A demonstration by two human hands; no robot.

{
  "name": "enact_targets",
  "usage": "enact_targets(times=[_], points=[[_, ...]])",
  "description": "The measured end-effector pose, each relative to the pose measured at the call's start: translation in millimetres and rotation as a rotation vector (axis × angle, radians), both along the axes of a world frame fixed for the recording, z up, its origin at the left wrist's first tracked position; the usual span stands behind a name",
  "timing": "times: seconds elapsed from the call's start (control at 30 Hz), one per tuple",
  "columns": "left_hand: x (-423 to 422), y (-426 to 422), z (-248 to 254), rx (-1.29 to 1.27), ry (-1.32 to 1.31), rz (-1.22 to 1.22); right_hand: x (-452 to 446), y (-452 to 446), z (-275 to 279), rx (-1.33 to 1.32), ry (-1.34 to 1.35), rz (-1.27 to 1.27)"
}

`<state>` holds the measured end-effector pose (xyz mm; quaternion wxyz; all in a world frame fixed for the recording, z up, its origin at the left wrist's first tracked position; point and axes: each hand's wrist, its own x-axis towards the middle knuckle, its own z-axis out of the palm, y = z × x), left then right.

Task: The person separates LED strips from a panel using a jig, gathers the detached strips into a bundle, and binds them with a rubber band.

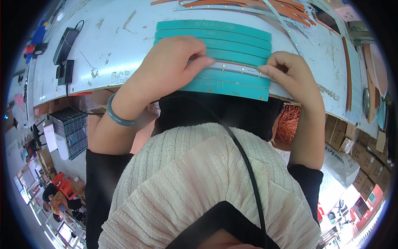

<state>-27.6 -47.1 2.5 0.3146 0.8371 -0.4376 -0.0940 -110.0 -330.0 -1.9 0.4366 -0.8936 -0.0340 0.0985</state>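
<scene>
- One slim white strip dotted with yellow squares (pixel 233 67) spans the flat teal grooved board (pixel 236 85) between the hands; its seating is unclear, and the board's other visible bands are bare.
- Left hand (pixel 176 62), curled, and right hand (pixel 292 74), thumb to forefinger, pinch the strip.
- Loose flat orange strips (pixel 286 10) lie untouched beyond the right hand.
- Scuffed white worktable (pixel 120 50); black power adapter (pixel 66 45) left of the left hand.
- Brown cardboard boxes (pixel 373 164) stand right of the right hand.
</scene>
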Motion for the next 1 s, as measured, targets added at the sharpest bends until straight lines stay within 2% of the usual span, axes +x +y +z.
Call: enact_targets(times=[0.1, 0.23, 0.33, 0.4, 0.53, 0.6, 0.67, 0.7, 0.73, 0.8, 0.87, 0.93, 1.0], points=[[0, 5, 1, -0.054, -0.095, -0.061, -14, 1, 7, 0.091, -0.058, 0.03], [-15, 1, 8, -0.092, -0.357, -0.027, -26, 3, 9, -0.016, -0.212, 0.012], [-14, 2, 25, -0.007, -0.342, -0.024, -26, 5, 28, -0.049, -0.288, -0.012], [-4, -1, 35, -0.048, -0.382, -0.053, -25, 0, 39, -0.008, -0.286, -0.032], [40, -23, 43, -0.157, -0.399, -0.16, 1, -25, 45, -0.093, -0.467, 0.003], [62, -38, 63, -0.061, -0.286, -0.175, 18, -39, 51, -0.108, -0.505, -0.007], [83, -55, 62, -0.323, -0.721, -0.2, 42, -43, 58, -0.409, -0.797, 0.006], [86, -60, 63, -0.341, -0.784, -0.183, 49, -45, 60, -0.562, -0.94, 0.013], [90, -65, 63, -0.36, -0.848, -0.164, 50, -47, 59, -0.558, -0.898, -0.033], [95, -69, 68, -0.17, -0.678, -0.069, 54, -51, 57, -0.549, -0.825, -0.121], [70, -56, 76, -0.074, -0.418, -0.029, 35, -30, 61, -0.292, -0.577, -0.157], [54, -41, 70, -0.101, -0.284, -0.048, 17, -13, 56, -0.091, -0.417, -0.159], [40, -22, 32, -0.251, -0.272, -0.129, 2, -3, 34, 0.053, -0.344, -0.135]])
